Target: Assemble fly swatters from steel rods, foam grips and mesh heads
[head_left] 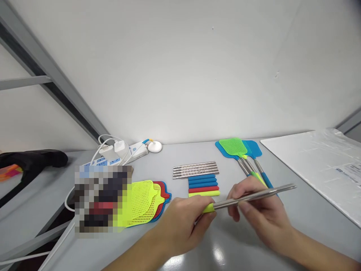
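Observation:
My left hand (187, 222) is closed around a yellow-green handle sleeve (209, 208), most of it hidden by the fingers. A shiny metal rod (270, 192) extends out of that sleeve to the right. Thumb and fingers of my right hand (262, 218) pinch the rod partway along, and its tip points up to the right. Beyond my hands lie a row of metal rods (196, 170) and several handle sleeves (201, 181) in blue, red and yellow. Loose fly swatter heads (141, 199) in yellow, red and blue are stacked left of my left hand.
Several fly swatters with handles (232, 146) lie behind my right hand. A white panel (316, 158) covers the right side of the table. At the left are a power strip (138, 150) with cables, a white round device (155, 146) and a blurred-out area.

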`<control>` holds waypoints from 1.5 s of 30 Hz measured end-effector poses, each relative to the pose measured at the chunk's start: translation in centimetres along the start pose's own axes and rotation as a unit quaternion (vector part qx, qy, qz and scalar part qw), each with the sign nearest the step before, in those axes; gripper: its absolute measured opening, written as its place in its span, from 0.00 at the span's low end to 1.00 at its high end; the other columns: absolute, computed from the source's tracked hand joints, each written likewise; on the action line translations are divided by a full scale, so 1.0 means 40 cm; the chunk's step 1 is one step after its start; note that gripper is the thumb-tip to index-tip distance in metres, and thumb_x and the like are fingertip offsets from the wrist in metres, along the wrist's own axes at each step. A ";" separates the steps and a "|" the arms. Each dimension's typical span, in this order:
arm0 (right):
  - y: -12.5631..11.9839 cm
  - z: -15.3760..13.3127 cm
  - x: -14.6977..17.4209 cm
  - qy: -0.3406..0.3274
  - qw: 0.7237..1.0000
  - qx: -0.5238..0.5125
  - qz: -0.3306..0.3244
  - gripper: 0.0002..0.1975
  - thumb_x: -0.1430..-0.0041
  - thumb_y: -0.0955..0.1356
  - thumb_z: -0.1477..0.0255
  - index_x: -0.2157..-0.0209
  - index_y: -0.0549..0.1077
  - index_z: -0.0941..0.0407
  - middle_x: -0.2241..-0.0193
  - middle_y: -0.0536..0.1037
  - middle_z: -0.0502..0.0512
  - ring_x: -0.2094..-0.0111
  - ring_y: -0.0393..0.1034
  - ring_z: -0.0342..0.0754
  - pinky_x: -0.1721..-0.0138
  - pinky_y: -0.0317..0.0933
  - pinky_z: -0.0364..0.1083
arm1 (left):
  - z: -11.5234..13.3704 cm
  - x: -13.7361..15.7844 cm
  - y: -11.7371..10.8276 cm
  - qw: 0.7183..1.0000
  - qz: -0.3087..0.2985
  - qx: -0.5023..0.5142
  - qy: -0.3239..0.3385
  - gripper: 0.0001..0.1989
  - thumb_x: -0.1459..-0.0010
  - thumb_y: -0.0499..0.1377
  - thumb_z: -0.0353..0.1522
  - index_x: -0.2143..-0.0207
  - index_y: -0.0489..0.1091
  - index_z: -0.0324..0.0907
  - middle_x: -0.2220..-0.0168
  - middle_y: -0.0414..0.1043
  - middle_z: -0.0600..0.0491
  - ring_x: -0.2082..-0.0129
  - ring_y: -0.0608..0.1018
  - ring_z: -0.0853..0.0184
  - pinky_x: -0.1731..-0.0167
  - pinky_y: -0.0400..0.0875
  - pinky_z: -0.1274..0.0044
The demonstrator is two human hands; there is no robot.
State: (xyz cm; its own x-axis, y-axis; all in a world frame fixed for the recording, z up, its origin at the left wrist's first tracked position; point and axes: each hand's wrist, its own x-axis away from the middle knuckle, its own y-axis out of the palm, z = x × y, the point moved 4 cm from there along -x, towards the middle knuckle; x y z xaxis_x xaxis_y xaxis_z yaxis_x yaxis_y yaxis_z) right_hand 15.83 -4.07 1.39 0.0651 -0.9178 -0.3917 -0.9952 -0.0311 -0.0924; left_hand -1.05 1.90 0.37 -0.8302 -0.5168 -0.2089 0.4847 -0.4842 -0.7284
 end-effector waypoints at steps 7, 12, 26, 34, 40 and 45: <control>-0.022 -0.011 -0.032 0.071 0.993 0.093 -0.008 0.07 0.38 0.68 0.70 0.59 0.67 0.48 0.68 0.71 0.47 0.69 0.67 0.42 0.68 0.64 0.41 | 0.002 0.001 0.005 0.998 0.029 -0.041 0.024 0.08 0.35 0.50 0.33 0.62 0.67 0.43 0.74 0.69 0.58 0.78 0.68 0.73 0.77 0.59 0.79; -0.101 -0.018 -0.060 0.004 0.952 0.302 -0.054 0.05 0.43 0.72 0.69 0.67 0.72 0.51 0.71 0.73 0.48 0.70 0.68 0.42 0.70 0.60 0.42 | -0.018 0.000 -0.014 0.991 0.111 -0.077 0.007 0.08 0.37 0.54 0.34 0.56 0.69 0.45 0.74 0.71 0.59 0.80 0.69 0.73 0.78 0.61 0.80; 0.009 0.023 -0.021 -0.113 0.847 0.475 -0.212 0.07 0.33 0.60 0.74 0.58 0.69 0.55 0.74 0.68 0.50 0.76 0.59 0.44 0.76 0.51 0.44 | 0.004 0.042 -0.029 0.936 0.285 0.202 0.044 0.15 0.33 0.47 0.39 0.60 0.71 0.42 0.68 0.74 0.51 0.70 0.74 0.67 0.69 0.69 0.73; 0.036 0.016 -0.021 -0.077 0.873 0.431 -0.214 0.07 0.34 0.61 0.75 0.59 0.70 0.54 0.73 0.70 0.50 0.75 0.64 0.45 0.75 0.55 0.44 | 0.022 0.029 -0.041 0.942 0.301 0.145 0.028 0.08 0.38 0.52 0.31 0.61 0.71 0.43 0.70 0.74 0.54 0.73 0.72 0.70 0.71 0.68 0.76; 0.020 0.014 -0.039 -0.112 0.880 0.430 -0.168 0.09 0.35 0.63 0.72 0.55 0.72 0.50 0.75 0.72 0.50 0.76 0.67 0.45 0.76 0.58 0.43 | 0.009 0.003 -0.023 0.975 0.188 -0.118 -0.013 0.14 0.36 0.53 0.39 0.70 0.70 0.41 0.76 0.73 0.54 0.77 0.73 0.68 0.76 0.62 0.76; -0.030 -0.009 -0.074 -0.112 0.912 0.387 0.078 0.18 0.39 0.68 0.65 0.48 0.68 0.49 0.59 0.74 0.57 0.61 0.71 0.53 0.65 0.67 0.50 | -0.014 0.001 -0.090 0.933 0.230 -0.275 0.001 0.25 0.34 0.48 0.49 0.77 0.65 0.42 0.81 0.70 0.55 0.81 0.71 0.69 0.79 0.53 0.77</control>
State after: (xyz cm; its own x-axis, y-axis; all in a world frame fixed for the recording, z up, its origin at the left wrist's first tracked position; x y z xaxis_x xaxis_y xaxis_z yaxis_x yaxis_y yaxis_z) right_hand 16.79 -1.45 2.97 0.0269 -0.7806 -0.6244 -0.6504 0.4607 -0.6040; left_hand -2.97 4.02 2.61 -0.5690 -0.5796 -0.5834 0.5756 0.2260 -0.7859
